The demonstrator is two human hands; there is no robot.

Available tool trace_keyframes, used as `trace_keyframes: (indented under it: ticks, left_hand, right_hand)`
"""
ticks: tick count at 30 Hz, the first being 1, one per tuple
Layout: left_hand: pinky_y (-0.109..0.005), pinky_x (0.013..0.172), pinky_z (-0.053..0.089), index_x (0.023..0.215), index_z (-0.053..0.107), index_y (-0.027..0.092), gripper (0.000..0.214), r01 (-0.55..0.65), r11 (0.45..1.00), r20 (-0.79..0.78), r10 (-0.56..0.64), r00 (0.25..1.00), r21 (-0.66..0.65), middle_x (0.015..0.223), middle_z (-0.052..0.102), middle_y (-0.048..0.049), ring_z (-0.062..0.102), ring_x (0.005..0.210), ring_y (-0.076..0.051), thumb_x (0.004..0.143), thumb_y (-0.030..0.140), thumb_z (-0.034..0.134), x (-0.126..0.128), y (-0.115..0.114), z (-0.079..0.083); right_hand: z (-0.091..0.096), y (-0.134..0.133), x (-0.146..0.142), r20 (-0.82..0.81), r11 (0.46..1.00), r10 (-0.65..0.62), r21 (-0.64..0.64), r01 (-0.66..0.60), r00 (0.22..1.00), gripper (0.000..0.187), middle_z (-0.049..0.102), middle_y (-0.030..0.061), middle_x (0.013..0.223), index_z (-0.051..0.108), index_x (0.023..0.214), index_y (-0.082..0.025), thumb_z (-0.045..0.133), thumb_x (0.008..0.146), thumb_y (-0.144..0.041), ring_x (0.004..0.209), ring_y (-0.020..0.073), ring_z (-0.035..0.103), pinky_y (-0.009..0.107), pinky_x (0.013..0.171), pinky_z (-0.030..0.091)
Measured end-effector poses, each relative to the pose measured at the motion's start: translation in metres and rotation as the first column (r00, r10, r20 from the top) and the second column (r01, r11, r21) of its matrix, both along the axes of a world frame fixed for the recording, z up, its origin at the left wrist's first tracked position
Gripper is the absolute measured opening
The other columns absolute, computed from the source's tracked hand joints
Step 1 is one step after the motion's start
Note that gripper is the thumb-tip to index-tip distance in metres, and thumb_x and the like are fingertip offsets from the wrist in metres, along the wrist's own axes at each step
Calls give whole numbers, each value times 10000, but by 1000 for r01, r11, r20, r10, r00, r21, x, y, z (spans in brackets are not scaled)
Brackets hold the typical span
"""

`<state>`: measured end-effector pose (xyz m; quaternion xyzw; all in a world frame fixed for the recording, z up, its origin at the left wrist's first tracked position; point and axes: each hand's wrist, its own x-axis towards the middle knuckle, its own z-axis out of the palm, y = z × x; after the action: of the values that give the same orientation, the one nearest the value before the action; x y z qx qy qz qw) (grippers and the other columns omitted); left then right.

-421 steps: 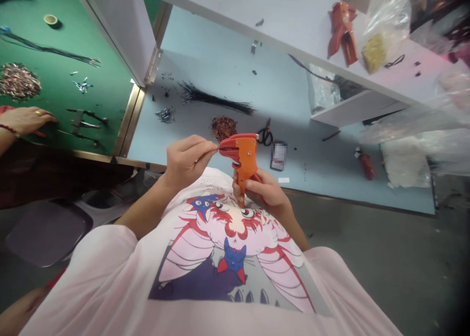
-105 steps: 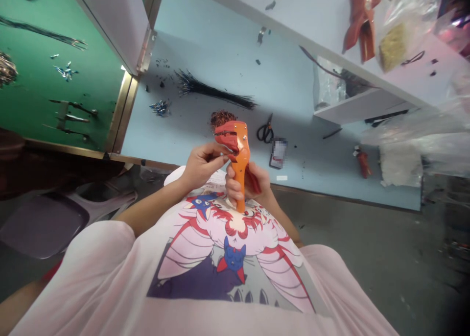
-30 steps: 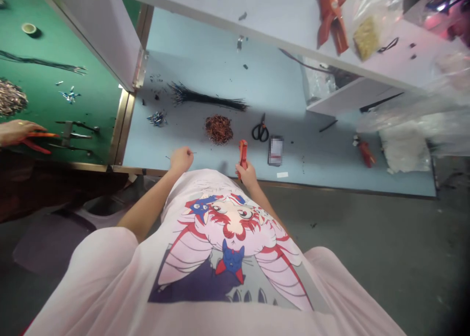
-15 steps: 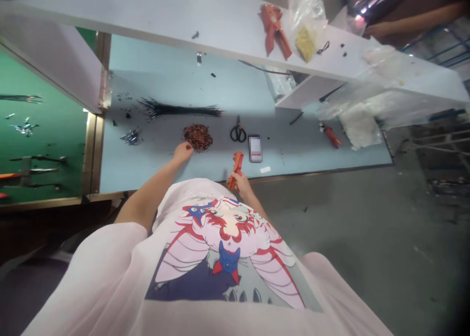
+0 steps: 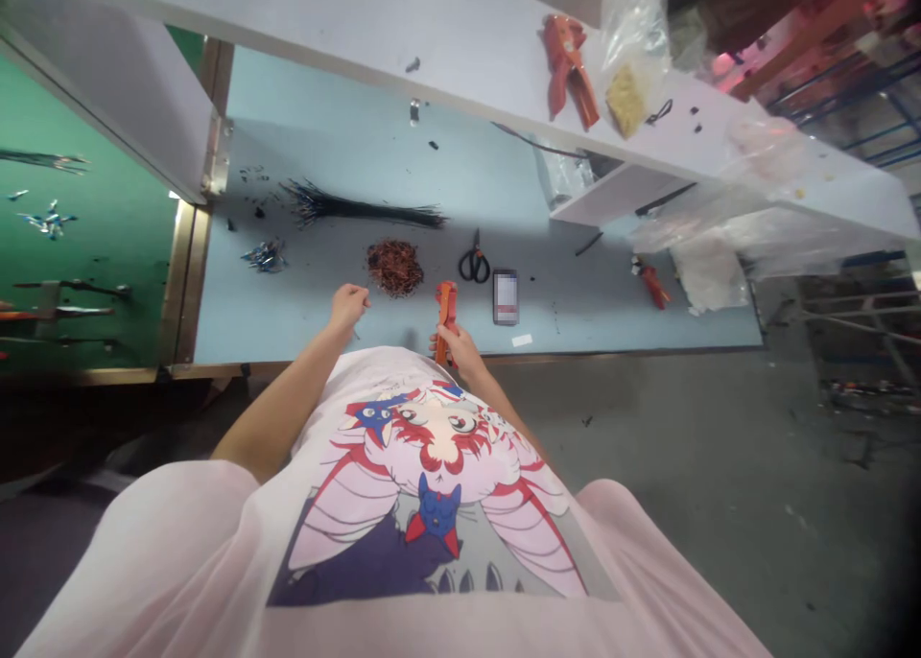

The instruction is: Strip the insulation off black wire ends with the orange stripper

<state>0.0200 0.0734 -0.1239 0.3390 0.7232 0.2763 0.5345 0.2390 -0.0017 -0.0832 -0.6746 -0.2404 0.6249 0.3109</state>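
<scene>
Here, the orange tool (image 5: 446, 305) points far.
I see the right hand (image 5: 460, 347) clamped around it; left hand (image 5: 349, 306), leftward, curled closed, contents unclear.

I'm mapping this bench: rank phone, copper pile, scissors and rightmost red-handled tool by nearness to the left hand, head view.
From the left hand:
1. Copper pile: just ahead, rightward.
2. Scissors: right, past the pile.
3. Phone: right of the scissors.
4. Red-handled tool: far right.

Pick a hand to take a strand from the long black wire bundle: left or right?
Left, probably: the left hand is nearer the black wire bundle and shows no tool, though its grip is unclear. The right hand grips the long orange-red tool.
</scene>
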Motion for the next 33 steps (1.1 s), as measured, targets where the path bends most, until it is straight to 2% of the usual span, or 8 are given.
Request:
trace_keyframes:
  ticks: [3, 8, 11, 14, 18, 24, 28, 33]
  left_hand:
    - [-222, 457, 289, 767, 482, 189, 86, -32, 999, 115, 28, 993, 37, 571, 580, 16, 343, 403, -74, 784, 249, 423, 3, -18, 26]
    - [-206, 520, 363, 831, 541, 171, 141, -62, 978, 256, 9, 967, 199, 677, 669, -17, 483, 519, -77, 729, 268, 540, -14, -49, 68]
    - [-207, 535, 379, 847, 558, 163, 202, -69, 957, 374, -44, 926, 283, 725, 701, -44, 543, 567, -87, 722, 318, 593, -23, -59, 88]
    - [-215, 559, 407, 839, 564, 166, 220, -85, 944, 407, -55, 912, 318, 764, 711, -49, 573, 592, -93, 733, 349, 623, -26, -65, 104]
    - [-246, 706, 471, 827, 620, 176, 175, -106, 876, 256, -22, 966, 471, 807, 691, -29, 608, 721, -115, 756, 335, 639, -21, -70, 122]
    - [-286, 872, 449, 808, 658, 204, 73, 28, 729, -140, 94, 986, 684, 873, 675, -9, 600, 891, -152, 807, 258, 609, -15, -78, 142]
    - [-295, 854, 454, 819, 658, 209, 68, 89, 650, -192, 89, 977, 755, 874, 667, -10, 593, 887, -152, 824, 252, 605, -14, -81, 146]
    - [-306, 822, 454, 809, 650, 203, 54, 130, 596, -232, 97, 968, 792, 852, 665, -9, 591, 864, -150, 823, 234, 607, -13, -82, 145]
  right_hand:
    - [14, 4, -10, -61, 999, 30, 46, -28, 998, 367, 631, -3, 784, 502, 958, -206, 628, 766, -492, 626, 129, 630, 228, 519, 498]
    - [48, 6, -22, -322, 966, 200, 220, -133, 925, 506, 646, 25, 858, 512, 1091, -207, 674, 717, -508, 719, 166, 647, 314, 676, 541]
    - [75, 5, -25, -326, 916, 368, 290, -278, 871, 493, 653, 55, 924, 546, 1100, -187, 713, 708, -435, 782, 172, 643, 311, 733, 525]
    - [97, 4, -27, -339, 875, 476, 281, -395, 812, 450, 648, 69, 910, 555, 1103, -168, 680, 757, -425, 764, 174, 633, 304, 688, 519]
    - [113, 0, -29, -450, 866, 499, 269, -421, 740, 456, 640, 67, 892, 523, 1136, -168, 624, 801, -460, 741, 184, 638, 330, 684, 522]
    - [123, -9, -25, -452, 864, 503, 261, -430, 736, 438, 628, 60, 887, 541, 1119, -174, 646, 790, -444, 748, 179, 638, 325, 703, 521]
    - [122, -13, -25, -489, 865, 502, 264, -427, 714, 419, 621, 63, 879, 553, 1084, -173, 667, 776, -435, 743, 182, 631, 324, 672, 525]
    - [116, -14, -23, -539, 856, 516, 300, -420, 666, 436, 624, 72, 879, 561, 1086, -141, 674, 783, -434, 753, 184, 630, 327, 677, 526]
